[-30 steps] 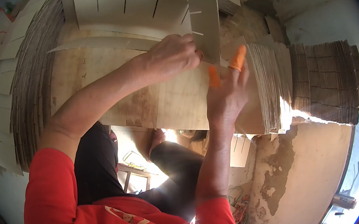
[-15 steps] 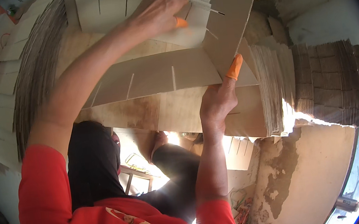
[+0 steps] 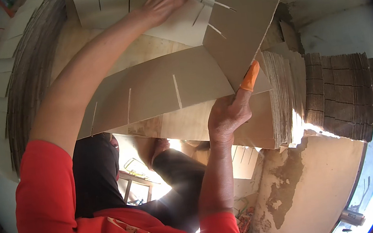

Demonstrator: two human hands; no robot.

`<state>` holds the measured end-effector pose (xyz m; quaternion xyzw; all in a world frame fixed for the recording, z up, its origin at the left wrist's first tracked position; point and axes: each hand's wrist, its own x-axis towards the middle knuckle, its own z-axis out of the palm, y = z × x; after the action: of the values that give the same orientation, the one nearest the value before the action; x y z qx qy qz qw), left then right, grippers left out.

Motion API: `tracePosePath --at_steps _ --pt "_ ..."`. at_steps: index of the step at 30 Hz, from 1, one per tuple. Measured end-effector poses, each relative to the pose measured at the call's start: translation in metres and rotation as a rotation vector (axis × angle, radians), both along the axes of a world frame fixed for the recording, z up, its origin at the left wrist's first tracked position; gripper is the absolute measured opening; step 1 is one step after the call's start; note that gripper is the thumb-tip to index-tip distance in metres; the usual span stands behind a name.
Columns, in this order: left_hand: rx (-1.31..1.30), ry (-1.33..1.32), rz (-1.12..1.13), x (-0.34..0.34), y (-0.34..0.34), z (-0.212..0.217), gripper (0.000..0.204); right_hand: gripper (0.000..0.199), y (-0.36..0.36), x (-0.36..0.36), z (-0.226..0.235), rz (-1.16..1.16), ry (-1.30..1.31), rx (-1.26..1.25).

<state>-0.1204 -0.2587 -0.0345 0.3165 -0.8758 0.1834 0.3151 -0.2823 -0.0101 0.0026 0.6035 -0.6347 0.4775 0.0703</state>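
Note:
My right hand [image 3: 230,116], an orange finger cot on its thumb, grips slotted cardboard strips at their lower corner. One strip [image 3: 152,90] runs left from that hand, with slits in its face; another strip [image 3: 248,11] rises up and right, meeting the first at an angle. At the far side, my left hand [image 3: 166,3] has its fingers curled closed at the upper edge of a pale slotted cardboard strip [image 3: 113,6]. An orange cover shows at that hand's fingertips; the exact grip is partly hidden by the fingers.
A wooden board [image 3: 183,126] lies beneath the strips. Tall cardboard stacks stand at the left [image 3: 32,73] and right [image 3: 281,99], with a darker slotted stack [image 3: 341,96] farther right. My bent legs [image 3: 95,175] are below the board, beside a stained wall [image 3: 308,185].
My left hand has moved slightly up and left, its fingers closing at the far strip's edge. The strips in my right hand have tilted, the long one's left end coming lower and nearer.

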Motion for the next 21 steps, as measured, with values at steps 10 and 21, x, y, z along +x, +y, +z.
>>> tracePosePath --at_steps 10,21 --pt "0.249 -0.083 -0.014 0.001 0.035 0.023 0.005 0.081 0.005 -0.002 0.005 0.045 -0.009 -0.019" --pt "0.019 -0.036 -0.037 -0.002 0.013 0.002 0.033 0.076 0.006 -0.005 0.002 0.026 -0.010 -0.034"
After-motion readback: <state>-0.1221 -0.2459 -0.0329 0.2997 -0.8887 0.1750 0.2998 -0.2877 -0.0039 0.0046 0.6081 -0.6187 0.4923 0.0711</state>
